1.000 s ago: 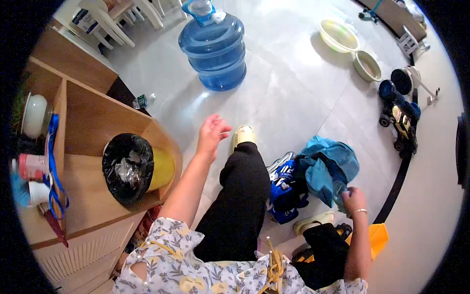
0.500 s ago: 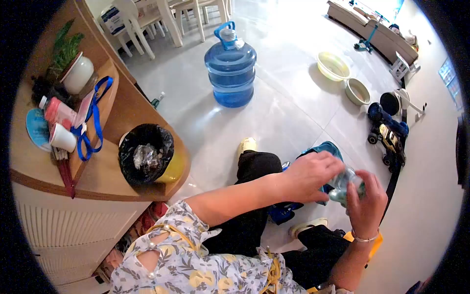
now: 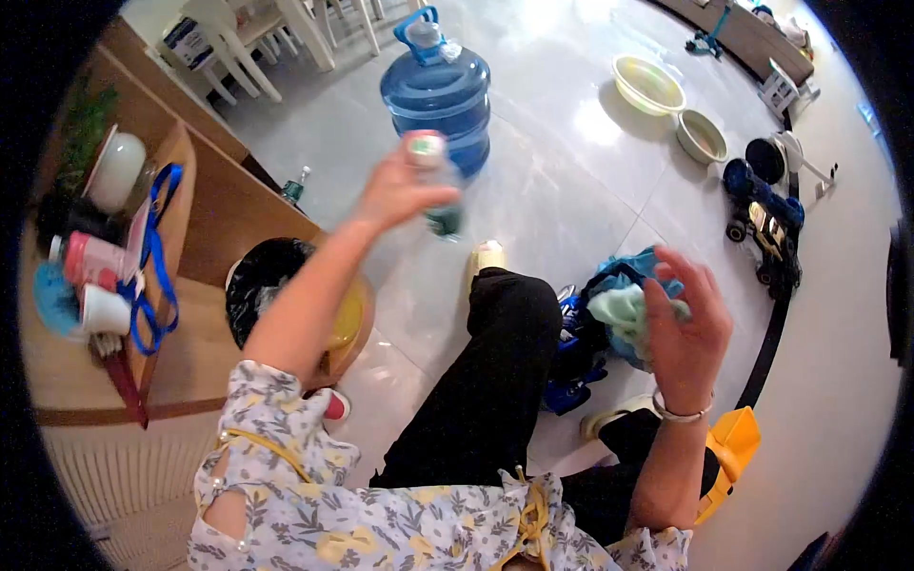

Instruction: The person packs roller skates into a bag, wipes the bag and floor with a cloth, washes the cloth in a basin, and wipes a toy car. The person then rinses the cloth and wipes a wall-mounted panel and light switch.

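Observation:
My left hand (image 3: 398,195) is closed around a small clear bottle (image 3: 444,202) with a greenish lower part and a white-and-green top, in front of the large blue water jug (image 3: 436,88). At the right, my right hand (image 3: 687,319) is raised with its thumb and fingers apart. A pale green cloth-like item (image 3: 621,309) shows beside and behind that thumb, over a teal fabric bundle (image 3: 624,268). Next to the bundle on the floor is a blue and black item (image 3: 568,366).
A black-lined bin (image 3: 249,290) stands on the wooden shelf (image 3: 205,324) at left, near a cup (image 3: 105,309) and blue lanyard (image 3: 164,262). Two basins (image 3: 649,86), a toy vehicle (image 3: 766,233) and a yellow object (image 3: 733,447) are to the right. White chairs (image 3: 228,43) stand at the back.
Both hands came together at the bottle, then parted. My left hand has carried the bottle leftward, while my right hand has let go of it. The pale green item now shows.

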`<state>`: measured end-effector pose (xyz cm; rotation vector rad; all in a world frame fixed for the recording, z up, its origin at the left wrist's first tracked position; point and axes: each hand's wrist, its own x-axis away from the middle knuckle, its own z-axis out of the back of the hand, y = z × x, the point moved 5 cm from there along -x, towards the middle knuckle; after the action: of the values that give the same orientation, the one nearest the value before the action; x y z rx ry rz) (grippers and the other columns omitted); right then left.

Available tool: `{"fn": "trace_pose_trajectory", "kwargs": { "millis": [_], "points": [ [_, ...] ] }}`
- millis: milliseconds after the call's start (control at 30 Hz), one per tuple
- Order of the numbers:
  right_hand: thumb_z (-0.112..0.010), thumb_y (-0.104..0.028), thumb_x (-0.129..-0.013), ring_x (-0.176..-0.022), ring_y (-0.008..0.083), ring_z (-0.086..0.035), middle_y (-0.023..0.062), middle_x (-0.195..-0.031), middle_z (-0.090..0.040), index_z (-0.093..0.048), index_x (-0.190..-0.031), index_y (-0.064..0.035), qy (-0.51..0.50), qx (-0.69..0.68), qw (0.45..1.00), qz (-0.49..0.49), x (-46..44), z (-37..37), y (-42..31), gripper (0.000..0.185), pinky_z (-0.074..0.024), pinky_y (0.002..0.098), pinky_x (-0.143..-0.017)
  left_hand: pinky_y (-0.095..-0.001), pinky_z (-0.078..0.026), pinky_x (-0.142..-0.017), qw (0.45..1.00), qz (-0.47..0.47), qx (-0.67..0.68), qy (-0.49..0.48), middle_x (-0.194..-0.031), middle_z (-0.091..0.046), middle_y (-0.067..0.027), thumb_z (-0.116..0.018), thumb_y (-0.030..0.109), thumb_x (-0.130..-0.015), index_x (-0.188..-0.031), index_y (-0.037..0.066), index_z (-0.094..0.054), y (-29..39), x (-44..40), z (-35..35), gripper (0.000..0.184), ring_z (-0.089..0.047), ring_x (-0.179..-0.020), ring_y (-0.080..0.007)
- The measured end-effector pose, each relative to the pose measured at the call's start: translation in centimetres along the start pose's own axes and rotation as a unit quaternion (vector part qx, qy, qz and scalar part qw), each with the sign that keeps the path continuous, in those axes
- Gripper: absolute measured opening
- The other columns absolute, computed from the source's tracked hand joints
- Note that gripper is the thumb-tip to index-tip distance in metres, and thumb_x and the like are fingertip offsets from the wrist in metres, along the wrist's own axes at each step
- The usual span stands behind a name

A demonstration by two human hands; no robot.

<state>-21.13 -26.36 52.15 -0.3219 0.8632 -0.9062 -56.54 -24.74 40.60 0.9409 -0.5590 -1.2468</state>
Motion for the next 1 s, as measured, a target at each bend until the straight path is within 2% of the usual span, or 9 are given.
{"fn": "trace_pose_trajectory", "kwargs": {
  "millis": [33, 100, 200, 267, 367, 500, 567, 733, 1000],
  "points": [
    [-0.065, 0.001, -0.075, -0.078, 0.0187, -0.062, 0.0078, -0.087, -0.063, -0.064, -0.106, -0.0087, -0.013, -0.008, 0.999, -0.035, 0.4, 0.1, 2.1, 0.032, -0.0491, 0.0288, -0.069, -0.0338, -0.051, -0.081, 0.998, 0.045, 0.050, 0.018, -0.097, -0.063, -0.0062, -0.085, 0.028, -0.061, -0.122, 0.009, -0.049, -4.5, -1.3, 1.3, 0.074, -0.063, -0.087, -0.0200],
    [-0.065, 0.000, -0.077, -0.077, 0.0176, -0.061, 0.0074, -0.087, -0.063, -0.065, -0.103, -0.0069, -0.028, -0.016, 0.996, -0.084, 1.9, -0.3, 6.1, 0.027, -0.0482, 0.0274, -0.070, -0.0301, -0.052, -0.074, 0.971, 0.227, -0.044, 0.060, -0.101, -0.062, -0.0045, -0.085, 0.025, -0.061, -0.116, 0.006, -0.051, -8.8, -2.2, 4.9, 0.068, -0.061, -0.088, -0.0153],
    [-0.063, -0.002, -0.081, -0.079, 0.0147, -0.059, 0.0062, -0.088, -0.063, -0.065, -0.098, -0.0038, -0.066, -0.038, 0.977, -0.197, 4.8, -1.9, 11.2, 0.018, -0.0460, 0.0251, -0.072, -0.0274, -0.053, -0.065, 0.962, 0.254, 0.013, 0.096, -0.099, -0.063, -0.0054, -0.084, 0.022, -0.061, -0.110, 0.006, -0.054, -17.4, -3.7, 8.6, 0.060, -0.061, -0.086, -0.0144],
    [-0.060, -0.006, -0.086, -0.078, 0.0093, -0.054, 0.0014, -0.084, -0.060, -0.064, -0.099, 0.0003, -0.071, -0.017, 0.966, -0.247, 6.8, -2.7, 13.0, 0.015, -0.0430, 0.0225, -0.071, -0.0238, -0.050, -0.058, 0.940, 0.309, -0.075, 0.122, -0.093, -0.064, -0.0062, -0.083, 0.021, -0.060, -0.105, 0.005, -0.056, -23.3, -4.4, 11.5, 0.055, -0.062, -0.083, -0.0132],
    [-0.060, -0.007, -0.087, -0.080, 0.0104, -0.055, 0.0028, -0.087, -0.061, -0.063, -0.101, 0.0013, -0.095, -0.051, 0.927, -0.358, 10.7, -4.1, 16.3, 0.017, -0.0448, 0.0241, -0.075, -0.0278, -0.051, -0.062, 0.906, 0.367, -0.195, 0.080, -0.090, -0.065, -0.0075, -0.083, 0.022, -0.059, -0.100, 0.005, -0.058, -26.0, -4.4, 13.7, 0.051, -0.062, -0.082, -0.0164],
    [-0.062, -0.005, -0.082, -0.081, 0.0154, -0.059, 0.0077, -0.088, -0.064, -0.065, -0.096, 0.0011, -0.153, -0.030, 0.908, -0.388, 14.0, -7.1, 17.6, 0.015, -0.0466, 0.0265, -0.076, -0.0385, -0.050, -0.078, 0.849, 0.341, -0.404, -0.001, -0.097, -0.066, -0.0144, -0.083, 0.022, -0.056, -0.104, 0.003, -0.060, -33.5, -4.8, 16.6, 0.056, -0.064, -0.091, -0.0295],
    [-0.062, -0.006, -0.082, -0.085, 0.0168, -0.062, 0.0085, -0.091, -0.066, -0.065, -0.098, -0.0001, -0.193, -0.023, 0.886, -0.421, 15.2, -8.6, 18.3, 0.017, -0.0482, 0.0281, -0.079, -0.0432, -0.052, -0.078, 0.800, 0.309, -0.501, -0.116, -0.100, -0.065, -0.0200, -0.074, 0.022, -0.069, -0.105, 0.001, -0.061, -36.2, -5.7, 15.7, 0.044, -0.063, -0.096, -0.0323],
    [-0.065, -0.011, -0.080, -0.087, 0.0244, -0.065, 0.0128, -0.095, -0.067, -0.067, -0.100, -0.0039, -0.249, -0.005, 0.851, -0.463, 16.5, -14.0, 22.0, 0.021, -0.0504, 0.0324, -0.080, -0.0410, -0.051, -0.073, 0.778, 0.252, -0.507, -0.274, -0.098, -0.066, -0.0172, -0.072, 0.018, -0.070, -0.103, -0.001, -0.063, -41.8, -6.8, 12.0, 0.039, -0.062, -0.089, -0.0276],
    [-0.064, -0.022, -0.079, -0.080, 0.0304, -0.063, 0.0135, -0.085, -0.064, -0.068, -0.089, -0.0072, -0.302, 0.002, 0.855, -0.422, 18.2, -15.1, 25.2, 0.018, -0.0503, 0.0388, -0.074, -0.0374, -0.049, -0.067, 0.798, 0.215, -0.438, -0.353, -0.095, -0.066, -0.0127, -0.068, 0.012, -0.072, -0.099, -0.004, -0.065, -38.9, -3.5, 11.9, 0.031, -0.061, -0.078, -0.0200]
  ]
}}
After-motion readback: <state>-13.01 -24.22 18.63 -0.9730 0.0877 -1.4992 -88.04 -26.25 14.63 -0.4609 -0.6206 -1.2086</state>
